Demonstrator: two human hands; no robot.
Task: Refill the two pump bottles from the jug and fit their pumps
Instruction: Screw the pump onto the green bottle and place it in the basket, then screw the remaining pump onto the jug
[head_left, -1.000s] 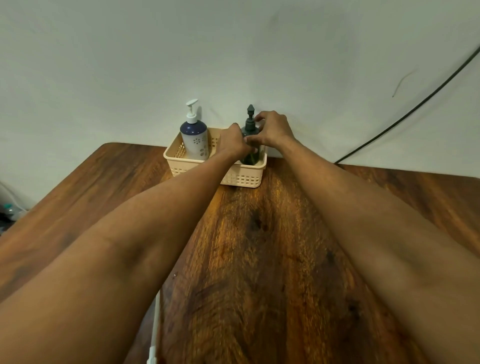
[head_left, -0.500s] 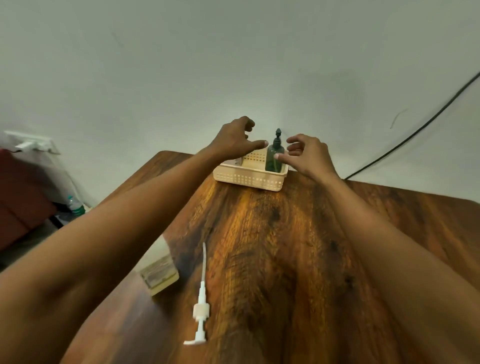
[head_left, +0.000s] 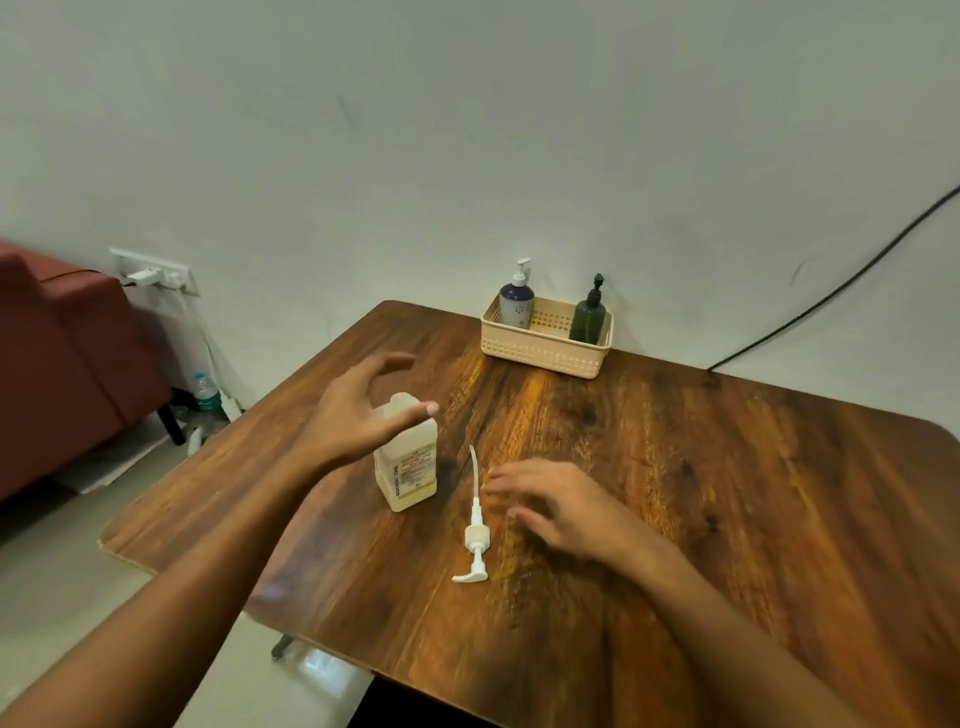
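**Both hands open near jug and loose pump; bottles sit in basket**

L hand (head_left: 358, 415) hovers at the top of the jug (head_left: 408, 467), fingers (head_left: 387, 364) spread wide apart and blurred, thumb across the front of the jug's shoulder. Can't tell if any finger touches it; nothing is clamped. The jug stands upright on the surface (head_left: 727, 493), just below and right of the L palm, w/ a thin layer of yellowish liquid at the bottom.

R hand (head_left: 561, 509) is low over the surface, palm down, fingers (head_left: 498, 486) splayed and relaxed, holding nothing. Its fingertips point at the loose pump (head_left: 475, 525), which lies flat just left of them, tube toward the far edge, nozzle toward the near edge. Contact btw fingertips and tube: can't tell, blur.

Well beyond both sets of fingers, by the wall, a cream basket (head_left: 545, 353) holds the navy bottle (head_left: 516, 306) at its left end w/ a white pump on, and the green bottle (head_left: 588, 317) at its right end w/ a dark pump on, both upright.

Far right of the R fingers a black cable (head_left: 831, 291) runs down the wall. Left of the L fingers, off the surface: red sofa (head_left: 62, 353), wall socket (head_left: 153, 273), water bottle (head_left: 207, 392) on the floor.
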